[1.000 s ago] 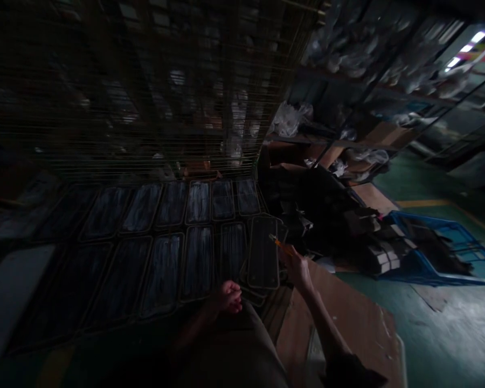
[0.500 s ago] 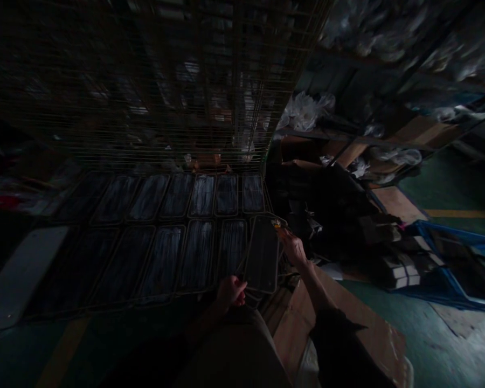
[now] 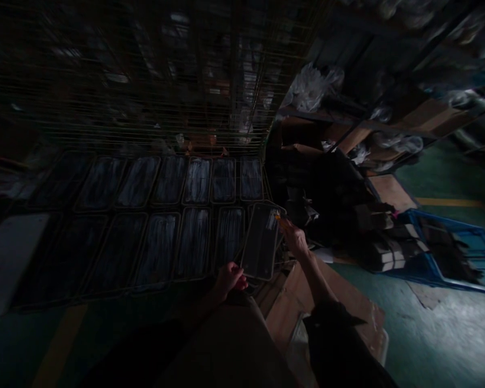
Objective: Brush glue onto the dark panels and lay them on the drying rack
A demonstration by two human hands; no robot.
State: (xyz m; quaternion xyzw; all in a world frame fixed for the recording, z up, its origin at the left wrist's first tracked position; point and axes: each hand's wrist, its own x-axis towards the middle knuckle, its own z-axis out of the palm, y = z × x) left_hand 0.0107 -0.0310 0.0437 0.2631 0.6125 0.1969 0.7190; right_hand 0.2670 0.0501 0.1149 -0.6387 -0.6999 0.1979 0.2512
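Note:
A dark rectangular panel with rounded corners [image 3: 261, 245] is tilted in front of me. My left hand [image 3: 231, 277] pinches its lower left corner. In my right hand [image 3: 294, 237] is a small brush [image 3: 278, 217] with a yellow-orange handle, mostly hidden by the fingers. It touches the panel near the upper right corner, beside a short patch of whitish streaks [image 3: 271, 220]. Two rows of similar panels lie to the left; several, such as one nearby panel [image 3: 229, 237], carry whitish streaks.
A wire mesh rack [image 3: 165, 108] rises behind the panels. A pale board [image 3: 14, 258] lies at far left. Flattened cardboard [image 3: 335, 302] is by my right arm. A blue crate [image 3: 440, 264] stands on the green floor at right, below shelves with plastic bags [image 3: 317, 86].
Whitish streaks now show at the panel's upper right, where the brush has moved slightly. My left hand still holds the corner. The view has shifted a little.

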